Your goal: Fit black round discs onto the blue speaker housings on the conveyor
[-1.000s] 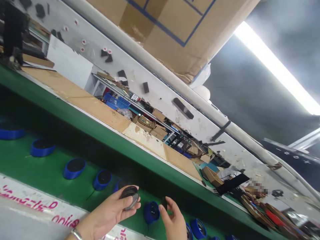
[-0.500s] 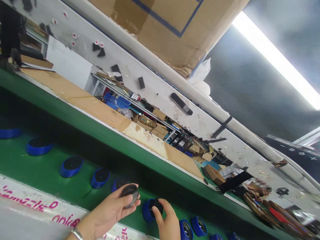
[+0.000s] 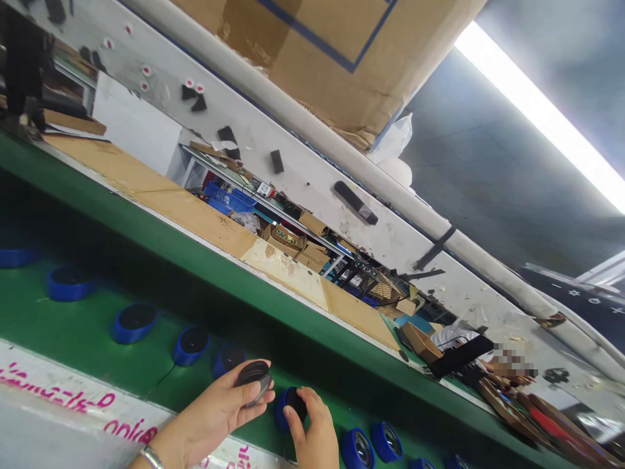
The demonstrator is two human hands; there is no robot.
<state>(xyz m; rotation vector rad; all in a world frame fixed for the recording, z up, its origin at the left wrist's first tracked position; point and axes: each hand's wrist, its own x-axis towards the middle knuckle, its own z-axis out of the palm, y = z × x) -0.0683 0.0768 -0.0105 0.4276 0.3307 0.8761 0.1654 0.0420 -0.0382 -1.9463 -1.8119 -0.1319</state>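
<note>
My left hand (image 3: 215, 413) holds a small stack of dark round discs (image 3: 254, 381) between thumb and fingers, low in the view. My right hand (image 3: 312, 433) pinches a black round disc (image 3: 295, 400) and presses it onto a blue ring holder (image 3: 280, 410) on the green conveyor belt (image 3: 88, 332). More blue ring holders with dark centres (image 3: 134, 320) lie in a row on the belt to the left, and two (image 3: 356, 448) to the right show shiny inner parts.
A cardboard-topped ledge (image 3: 195, 218) runs along the belt's far side. Behind it, shelves hold boxes and a blue crate (image 3: 227, 198). A large cardboard box (image 3: 332, 58) and a white pipe (image 3: 312, 140) hang overhead. Another person's hands (image 3: 508, 374) work at the far right.
My right hand came down and left with the black disc onto the blue holder. The row of blue holders has shifted left along the belt. My left hand stays put.
</note>
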